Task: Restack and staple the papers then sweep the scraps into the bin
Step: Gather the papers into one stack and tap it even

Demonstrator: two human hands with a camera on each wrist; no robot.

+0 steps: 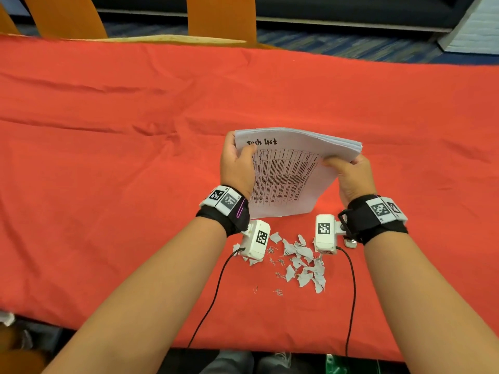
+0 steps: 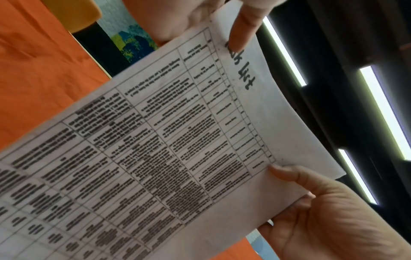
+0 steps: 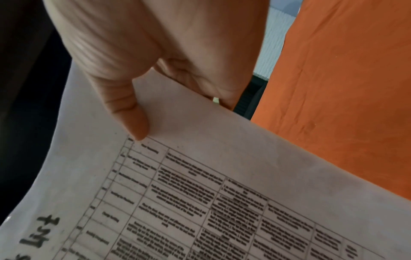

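The only words I can read are "Task List", handwritten in thick black marker along the top margin of the front sheet of the papers (image 1: 286, 168). Below that heading runs a printed table, but its small print is too blurred to read. The white wrist tags (image 1: 224, 198) carry black square code patterns, no letters.

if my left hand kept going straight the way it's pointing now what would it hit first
Nothing close: the left hand, gripping the papers, points across bare red cloth toward the far table edge. Depth is hard to judge.
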